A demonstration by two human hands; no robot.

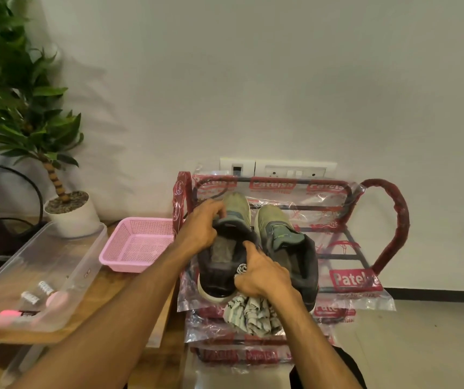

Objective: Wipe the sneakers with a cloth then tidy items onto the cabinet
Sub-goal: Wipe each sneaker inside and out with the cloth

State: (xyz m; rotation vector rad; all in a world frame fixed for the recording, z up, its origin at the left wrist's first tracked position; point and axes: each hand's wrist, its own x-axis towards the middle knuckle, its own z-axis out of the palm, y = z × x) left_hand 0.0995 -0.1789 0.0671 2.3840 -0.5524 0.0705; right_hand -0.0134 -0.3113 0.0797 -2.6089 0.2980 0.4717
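Holding pink items [57,300], clear tub [66,255], pink basket [118,244] just beside shoe rack [391,220]

Two sneakers sit in the middle of the frame: the left sneaker [216,273] and the right sneaker [289,248]. There is one cloth [253,313], just below them. Two bare hands show, the left grip [202,228] and the right grip [261,279]. There is one shoe rack [390,220], at centre right. At lower left are one pink basket [118,256] and one clear box [85,248], on one bench [107,299]. The box holds two small dark-labelled pieces [46,287]; the pink things beside them are too blurred to count. One potted plant [14,94] stands at upper left. Two switch plates [295,171] are on the wall.
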